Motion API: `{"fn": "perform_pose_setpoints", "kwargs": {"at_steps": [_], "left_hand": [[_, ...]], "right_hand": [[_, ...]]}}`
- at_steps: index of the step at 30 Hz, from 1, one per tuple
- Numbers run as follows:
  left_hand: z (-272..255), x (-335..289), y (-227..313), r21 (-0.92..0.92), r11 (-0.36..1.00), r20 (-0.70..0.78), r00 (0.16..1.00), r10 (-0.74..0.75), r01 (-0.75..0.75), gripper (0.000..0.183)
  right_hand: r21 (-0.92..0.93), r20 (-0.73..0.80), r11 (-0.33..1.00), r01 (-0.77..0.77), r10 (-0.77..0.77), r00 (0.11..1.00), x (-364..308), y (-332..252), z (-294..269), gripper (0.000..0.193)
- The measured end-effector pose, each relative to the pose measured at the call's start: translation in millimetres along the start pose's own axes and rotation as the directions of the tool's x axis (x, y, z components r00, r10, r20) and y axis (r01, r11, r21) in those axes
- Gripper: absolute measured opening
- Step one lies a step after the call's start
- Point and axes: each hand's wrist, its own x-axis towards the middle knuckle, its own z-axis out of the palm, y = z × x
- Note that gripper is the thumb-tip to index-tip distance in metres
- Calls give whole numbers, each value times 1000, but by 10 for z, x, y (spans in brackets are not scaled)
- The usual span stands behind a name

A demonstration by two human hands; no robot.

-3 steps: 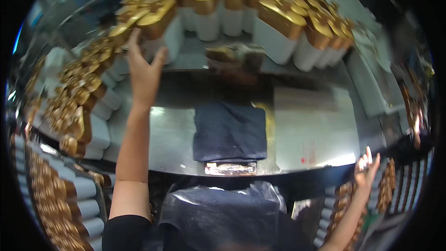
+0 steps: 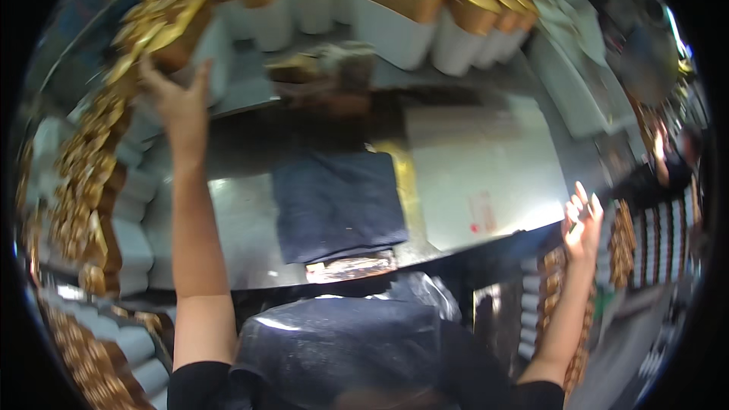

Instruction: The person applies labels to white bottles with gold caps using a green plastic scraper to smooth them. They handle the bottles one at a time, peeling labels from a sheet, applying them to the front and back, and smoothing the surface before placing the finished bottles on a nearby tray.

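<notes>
Far left on the metal table, my left hand (image 2: 181, 102) reaches up to a white container with a gold top (image 2: 184, 39). Its thumb and fingers are spread apart against that container; blur hides how firmly they touch it. Out over the right side, beyond the table's front edge, my right hand (image 2: 583, 228) is raised with its fingers apart and nothing in it. A folded dark blue cloth (image 2: 338, 201) lies on the table between my arms. More white containers with gold tops (image 2: 399, 11) stand in a curve along the back.
A pale flat sheet (image 2: 482, 171) lies right of the cloth. Behind it sits a blurred brown and grey bundle (image 2: 319, 68). Clustered gold-topped containers (image 2: 87, 175) line the left side, and a grey-white tray (image 2: 581, 87) stands right. Another person's dark sleeve (image 2: 645, 186) shows far right.
The whole view has shifted and tilted, so the table and containers sit farther left. My left hand stays at the same container, and my right hand remains raised with fingers spread.
</notes>
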Motion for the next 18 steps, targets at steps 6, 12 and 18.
{"fn": "perform_pose_setpoints", "kwargs": {"at_steps": [6, 12, 18], "left_hand": [[171, 114, -144, -172, 985, -7, 999, -38, 36, 64], [-1018, 100, -521, -550, 774, 228, 948, -220, 312, 51], [-1028, -442, 82, -550, 476, 507, 727, -464, 687, 50]], "right_hand": [[-263, 51, 961, 80, -68, 996, -385, 315, 370, 27], [-658, 132, 747, -94, 237, 963, -637, 486, 626, 29], [-924, 380, 104, 368, 361, 851, -624, 1005, 1115, 21]]}}
